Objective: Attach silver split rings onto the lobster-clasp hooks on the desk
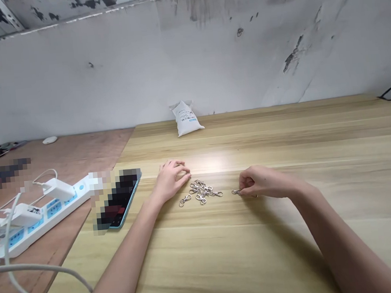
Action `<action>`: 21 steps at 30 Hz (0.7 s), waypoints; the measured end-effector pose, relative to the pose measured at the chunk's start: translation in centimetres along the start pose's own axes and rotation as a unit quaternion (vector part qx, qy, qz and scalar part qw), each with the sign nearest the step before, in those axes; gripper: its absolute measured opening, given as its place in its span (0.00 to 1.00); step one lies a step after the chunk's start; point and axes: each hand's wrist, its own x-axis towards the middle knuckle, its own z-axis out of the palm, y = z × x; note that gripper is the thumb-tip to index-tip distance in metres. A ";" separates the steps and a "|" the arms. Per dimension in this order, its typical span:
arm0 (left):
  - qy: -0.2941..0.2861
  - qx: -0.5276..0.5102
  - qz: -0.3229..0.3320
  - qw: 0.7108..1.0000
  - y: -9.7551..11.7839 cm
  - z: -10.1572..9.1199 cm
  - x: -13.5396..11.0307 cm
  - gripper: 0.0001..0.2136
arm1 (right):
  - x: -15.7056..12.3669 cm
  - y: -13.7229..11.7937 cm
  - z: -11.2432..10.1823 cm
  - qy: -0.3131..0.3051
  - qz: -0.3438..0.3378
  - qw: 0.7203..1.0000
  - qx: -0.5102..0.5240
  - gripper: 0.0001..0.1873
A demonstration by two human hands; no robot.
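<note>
Your clasps at the frame's centre are shiny silver metal, lying on a table of pale, matt wood with smooth grain. At lower left your power strip is glossy white plastic; the wall above looks rough, scuffed and painted

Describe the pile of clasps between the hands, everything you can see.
The pile is a loose heap of small silvery metal swivel clasps, tangled and lying flat on the light wooden table. A stray clasp lies slightly apart at its near left. The left hand rests by its far left edge; whether it touches cannot be told. The right hand pinches a held clasp, clear of the pile.
</note>
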 end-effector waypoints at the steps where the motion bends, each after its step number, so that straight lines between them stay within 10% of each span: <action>1: 0.000 -0.001 -0.002 1.000 0.1 0.0 0.0 0.07 | 0.0 -0.1 0.0 -0.003 0.001 1.000 0.001 0.06; 21: -0.055 -0.073 0.010 0.996 -0.6 -1.8 -0.4 0.07 | 1.9 -1.6 1.7 0.132 -0.060 0.983 -0.111 0.04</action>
